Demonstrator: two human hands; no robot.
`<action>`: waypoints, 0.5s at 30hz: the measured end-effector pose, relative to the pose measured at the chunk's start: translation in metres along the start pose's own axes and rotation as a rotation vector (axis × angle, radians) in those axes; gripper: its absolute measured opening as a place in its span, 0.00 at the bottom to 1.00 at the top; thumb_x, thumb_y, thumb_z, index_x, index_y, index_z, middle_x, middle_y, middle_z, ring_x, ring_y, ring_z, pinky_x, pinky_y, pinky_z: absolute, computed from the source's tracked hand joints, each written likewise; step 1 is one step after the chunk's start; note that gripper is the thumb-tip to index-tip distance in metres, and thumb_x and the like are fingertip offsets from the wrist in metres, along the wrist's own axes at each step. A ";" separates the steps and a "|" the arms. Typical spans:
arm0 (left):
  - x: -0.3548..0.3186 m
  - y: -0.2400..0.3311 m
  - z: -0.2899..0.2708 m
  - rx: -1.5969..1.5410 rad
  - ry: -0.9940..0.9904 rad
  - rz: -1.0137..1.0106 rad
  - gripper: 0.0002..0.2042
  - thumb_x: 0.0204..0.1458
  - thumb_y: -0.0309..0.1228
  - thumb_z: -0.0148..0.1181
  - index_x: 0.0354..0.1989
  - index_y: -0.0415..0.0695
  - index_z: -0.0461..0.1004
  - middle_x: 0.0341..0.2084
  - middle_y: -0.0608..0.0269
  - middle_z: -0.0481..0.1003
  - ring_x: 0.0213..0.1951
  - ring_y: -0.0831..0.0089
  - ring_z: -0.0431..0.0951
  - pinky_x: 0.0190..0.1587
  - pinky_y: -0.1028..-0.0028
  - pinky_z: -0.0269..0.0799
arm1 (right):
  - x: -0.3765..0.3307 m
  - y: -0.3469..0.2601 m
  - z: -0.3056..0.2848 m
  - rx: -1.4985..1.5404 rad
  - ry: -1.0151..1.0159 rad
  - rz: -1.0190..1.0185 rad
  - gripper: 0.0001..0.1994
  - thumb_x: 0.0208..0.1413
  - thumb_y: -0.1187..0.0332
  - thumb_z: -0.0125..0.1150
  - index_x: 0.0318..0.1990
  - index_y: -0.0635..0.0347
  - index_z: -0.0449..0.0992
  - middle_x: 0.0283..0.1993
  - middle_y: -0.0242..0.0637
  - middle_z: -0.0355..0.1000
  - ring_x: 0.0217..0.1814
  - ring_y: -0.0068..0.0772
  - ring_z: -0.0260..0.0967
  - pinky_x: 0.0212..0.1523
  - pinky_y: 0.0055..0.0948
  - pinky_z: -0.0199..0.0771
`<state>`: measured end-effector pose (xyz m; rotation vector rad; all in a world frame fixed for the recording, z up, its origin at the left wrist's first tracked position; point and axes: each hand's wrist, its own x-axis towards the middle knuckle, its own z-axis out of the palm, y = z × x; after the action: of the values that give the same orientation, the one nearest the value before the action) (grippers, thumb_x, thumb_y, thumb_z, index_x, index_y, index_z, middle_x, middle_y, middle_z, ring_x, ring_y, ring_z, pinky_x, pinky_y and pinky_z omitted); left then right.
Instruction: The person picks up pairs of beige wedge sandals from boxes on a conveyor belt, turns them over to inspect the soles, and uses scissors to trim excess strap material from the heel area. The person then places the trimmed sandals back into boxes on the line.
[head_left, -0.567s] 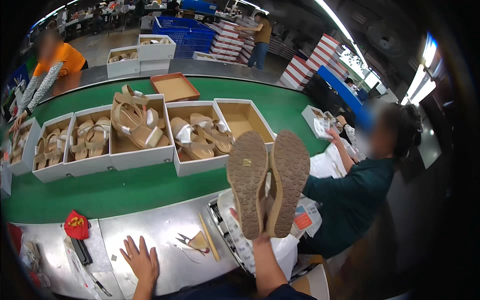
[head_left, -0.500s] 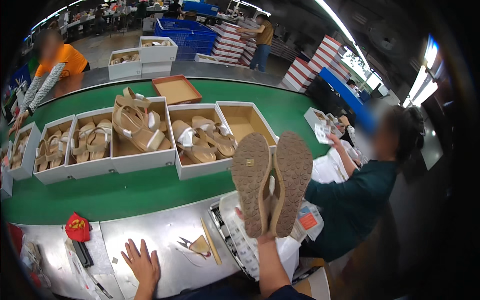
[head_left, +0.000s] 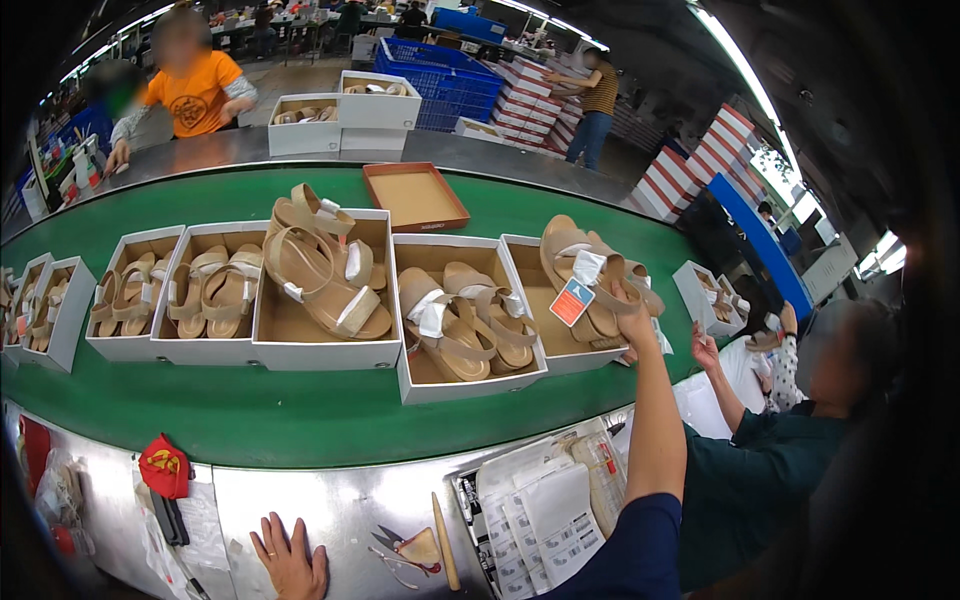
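right hand [head_left: 636, 318]: gripping a pair of tan strappy sandals [head_left: 604, 318], hang tag [head_left: 571, 302] showing
sandals: over the white shoebox [head_left: 570, 364], can't tell if touching
left hand [head_left: 290, 566]: just flat on the steel tabletop [head_left: 320, 500], fingers spread

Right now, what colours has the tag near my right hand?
The tag is mainly blue and orange: head view.

a red cloth item [head_left: 165, 467] lies at lower left; dark-bladed snips [head_left: 398, 545] rest near a slim wooden stick [head_left: 446, 545]. behind, blue plastic crates [head_left: 435, 95] stand beside stacked red-and-white boxes [head_left: 516, 116]; a co-worker in orange [head_left: 195, 98] stands upper left.
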<state>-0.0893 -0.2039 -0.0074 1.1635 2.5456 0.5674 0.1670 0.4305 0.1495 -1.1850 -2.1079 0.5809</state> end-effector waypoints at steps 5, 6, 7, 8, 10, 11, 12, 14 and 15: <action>0.000 -0.002 -0.001 0.010 0.026 -0.006 0.28 0.51 0.36 0.59 0.60 0.37 0.64 0.66 0.28 0.49 0.70 0.36 0.43 0.69 0.40 0.27 | 0.015 -0.007 0.039 -0.823 -0.656 -0.063 0.16 0.59 0.58 0.54 0.37 0.63 0.81 0.41 0.57 0.76 0.44 0.59 0.75 0.44 0.45 0.73; -0.002 -0.004 0.001 0.017 0.039 -0.010 0.28 0.50 0.36 0.59 0.60 0.37 0.65 0.66 0.29 0.50 0.70 0.36 0.43 0.69 0.40 0.28 | 0.008 -0.037 0.049 -0.722 -0.500 -0.068 0.18 0.58 0.56 0.54 0.37 0.63 0.81 0.40 0.58 0.76 0.44 0.61 0.74 0.46 0.46 0.73; -0.005 -0.005 0.001 0.023 0.043 -0.009 0.28 0.50 0.36 0.59 0.60 0.37 0.65 0.66 0.29 0.50 0.70 0.36 0.44 0.69 0.40 0.28 | -0.006 -0.071 0.060 -0.619 -0.348 -0.061 0.20 0.58 0.53 0.54 0.37 0.64 0.81 0.40 0.58 0.76 0.44 0.62 0.74 0.47 0.46 0.73; -0.005 -0.006 0.001 0.024 0.050 -0.018 0.28 0.51 0.36 0.59 0.60 0.38 0.65 0.66 0.29 0.50 0.70 0.36 0.44 0.69 0.40 0.28 | -0.017 -0.100 0.073 -0.513 -0.199 -0.051 0.23 0.58 0.50 0.55 0.38 0.64 0.81 0.39 0.59 0.76 0.44 0.63 0.74 0.49 0.46 0.73; -0.003 -0.004 -0.002 0.027 0.053 -0.011 0.28 0.51 0.37 0.59 0.60 0.38 0.66 0.66 0.29 0.50 0.70 0.36 0.44 0.69 0.40 0.29 | -0.029 -0.141 0.094 -0.354 -0.254 -0.136 0.22 0.57 0.49 0.55 0.36 0.62 0.81 0.37 0.58 0.76 0.42 0.64 0.74 0.47 0.48 0.74; -0.006 -0.005 -0.002 0.032 0.054 -0.013 0.28 0.51 0.37 0.59 0.60 0.38 0.66 0.66 0.29 0.50 0.69 0.36 0.44 0.69 0.40 0.29 | -0.036 -0.158 0.109 -0.354 -0.384 -0.113 0.22 0.57 0.49 0.55 0.37 0.63 0.80 0.38 0.57 0.76 0.42 0.63 0.74 0.47 0.48 0.74; -0.006 -0.006 -0.001 0.035 0.062 -0.010 0.28 0.51 0.37 0.60 0.60 0.37 0.66 0.66 0.29 0.51 0.69 0.36 0.45 0.69 0.40 0.29 | -0.043 -0.173 0.121 -0.353 -0.506 -0.093 0.23 0.57 0.49 0.55 0.37 0.63 0.79 0.38 0.56 0.76 0.43 0.61 0.74 0.46 0.48 0.74; -0.003 -0.007 0.002 0.019 0.068 0.022 0.28 0.51 0.38 0.59 0.60 0.37 0.66 0.65 0.28 0.52 0.69 0.36 0.46 0.69 0.40 0.29 | -0.049 -0.152 0.155 -0.690 -0.533 -0.077 0.22 0.57 0.49 0.56 0.42 0.63 0.78 0.42 0.53 0.77 0.45 0.58 0.75 0.46 0.47 0.74; -0.002 -0.007 0.004 0.009 0.078 0.028 0.28 0.51 0.38 0.59 0.59 0.37 0.67 0.65 0.28 0.52 0.69 0.36 0.46 0.69 0.40 0.29 | -0.052 -0.146 0.167 -0.653 -0.458 -0.033 0.21 0.57 0.51 0.56 0.42 0.62 0.78 0.43 0.52 0.77 0.45 0.57 0.74 0.46 0.48 0.74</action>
<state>-0.0914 -0.2090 -0.0137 1.2038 2.6031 0.6207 -0.0174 0.3025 0.1110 -1.4529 -2.8327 0.1398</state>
